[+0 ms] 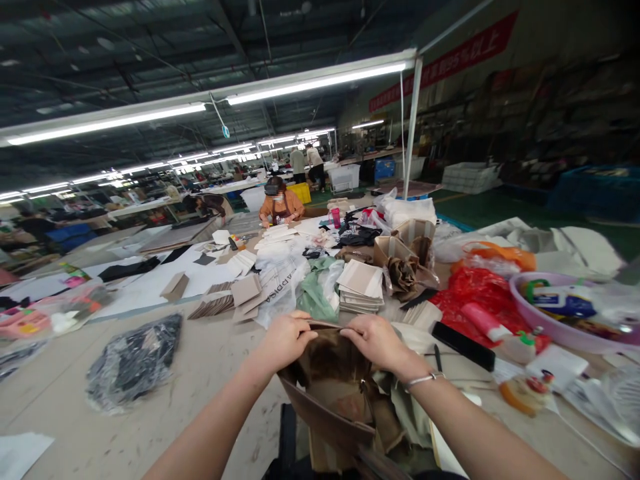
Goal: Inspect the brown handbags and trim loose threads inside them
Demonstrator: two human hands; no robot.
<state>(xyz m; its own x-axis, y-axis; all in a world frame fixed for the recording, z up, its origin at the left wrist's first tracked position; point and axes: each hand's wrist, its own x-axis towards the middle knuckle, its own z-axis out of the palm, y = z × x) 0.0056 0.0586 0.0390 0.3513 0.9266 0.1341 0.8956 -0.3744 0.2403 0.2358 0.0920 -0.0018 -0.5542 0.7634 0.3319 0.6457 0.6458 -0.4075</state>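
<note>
We had the bag (333, 390) on our side of the stack (361, 287), left hand (287, 340) and right hand (375, 339) both pinching its far edge, prob just to hold the mouth open.

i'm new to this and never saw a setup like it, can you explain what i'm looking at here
There is no machine here, just a person's two bare hands. The single picture comes from a camera worn on that person's head, looking forward and down. The left hand and right hand grip the edge of what looks like an open brown bag. On the table, a dark bundle in clear plastic lies to the left, a stack sits beyond the hands, and a purple basin stands to the right.
</note>
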